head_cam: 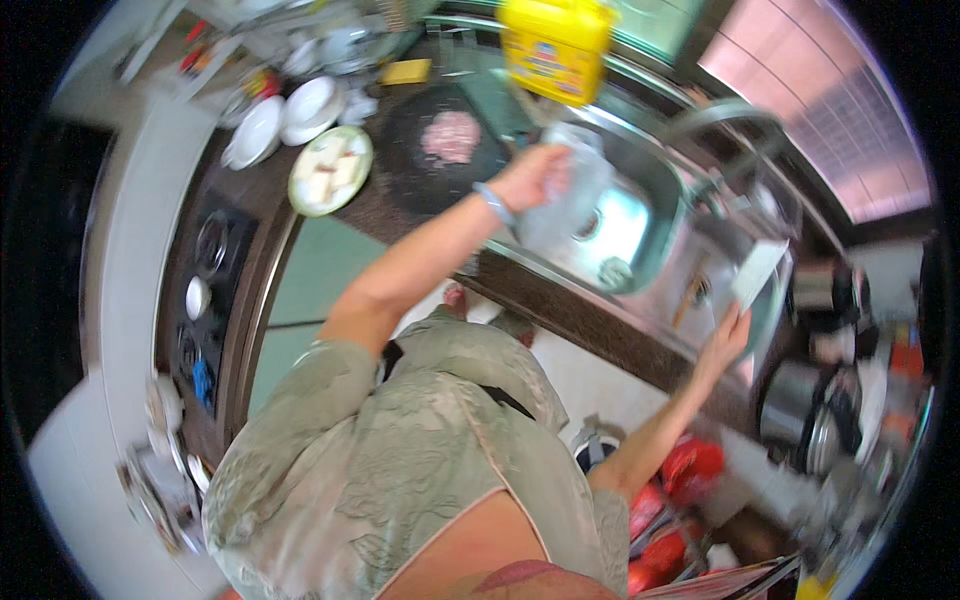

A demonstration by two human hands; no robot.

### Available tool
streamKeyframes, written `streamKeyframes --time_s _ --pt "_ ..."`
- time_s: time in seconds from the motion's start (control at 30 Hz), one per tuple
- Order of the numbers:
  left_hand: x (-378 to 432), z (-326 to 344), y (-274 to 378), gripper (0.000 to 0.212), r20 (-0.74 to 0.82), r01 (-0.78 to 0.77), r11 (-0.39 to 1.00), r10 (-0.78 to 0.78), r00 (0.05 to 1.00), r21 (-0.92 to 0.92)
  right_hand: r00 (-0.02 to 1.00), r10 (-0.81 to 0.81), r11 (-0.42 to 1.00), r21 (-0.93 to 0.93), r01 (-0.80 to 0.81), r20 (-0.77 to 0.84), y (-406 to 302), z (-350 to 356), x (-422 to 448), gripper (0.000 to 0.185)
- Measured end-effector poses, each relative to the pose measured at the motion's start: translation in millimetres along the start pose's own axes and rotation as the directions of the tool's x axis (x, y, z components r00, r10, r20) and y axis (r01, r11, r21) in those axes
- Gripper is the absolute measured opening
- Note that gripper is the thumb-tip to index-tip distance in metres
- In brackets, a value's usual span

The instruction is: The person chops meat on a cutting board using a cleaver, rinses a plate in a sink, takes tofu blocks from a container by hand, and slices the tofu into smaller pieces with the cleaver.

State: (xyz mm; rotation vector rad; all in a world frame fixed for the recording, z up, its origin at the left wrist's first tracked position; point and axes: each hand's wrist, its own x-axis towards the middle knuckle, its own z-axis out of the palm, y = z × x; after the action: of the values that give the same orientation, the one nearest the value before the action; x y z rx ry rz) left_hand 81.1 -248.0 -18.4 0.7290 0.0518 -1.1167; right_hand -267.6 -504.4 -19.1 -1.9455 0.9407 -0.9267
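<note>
My left hand, with a pale bracelet at its wrist, grips a translucent plastic bag over the near left side of the larger steel sink basin. The bag is blurred. My right hand holds a flat, pale rectangular thing above the smaller basin; the blur hides what it is. To the left of the bag, pink chopped meat lies on a round dark board. Beside that is a green-rimmed plate with pale blocks.
A yellow jug stands behind the sink, near the curved faucet. White bowls are at the left, past the plate. A stove lies farther left. Pots stand right of the sink; red bags are below.
</note>
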Motion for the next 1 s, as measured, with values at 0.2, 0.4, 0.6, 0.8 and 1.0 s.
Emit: streamKeyframes --time_s 0.2,0.4,0.6,0.8,1.0 --pt "27.9 12.7 -54.7 0.011 0.104 -0.274 0.824 0.257 0.961 0.496 0.920 -0.039 0.914 -0.359 0.191 0.390 64.3 19.0 -19.0 0.026" --pt "-38.7 9.8 -66.1 0.048 0.349 -0.266 -0.297 0.275 0.896 0.917 0.922 -0.053 0.861 -0.450 0.236 0.383 57.1 34.0 -19.5 0.035" --pt "-164.8 22.3 11.3 0.022 0.387 -0.375 -0.120 0.449 0.805 0.919 0.930 -0.113 0.914 -0.331 0.236 0.351 -2.9 41.8 -17.6 0.034" --pt "-316.0 69.8 97.0 0.010 0.310 -0.286 -0.181 0.797 0.518 0.941 0.907 -0.137 0.965 -0.151 0.213 0.399 -72.6 74.4 -6.5 0.029" --pt "-413.2 114.7 119.3 0.035 0.581 -0.485 -0.466 0.806 0.111 0.739 0.829 -0.263 0.956 0.017 0.293 0.493 -147.1 129.0 -6.6 0.027"
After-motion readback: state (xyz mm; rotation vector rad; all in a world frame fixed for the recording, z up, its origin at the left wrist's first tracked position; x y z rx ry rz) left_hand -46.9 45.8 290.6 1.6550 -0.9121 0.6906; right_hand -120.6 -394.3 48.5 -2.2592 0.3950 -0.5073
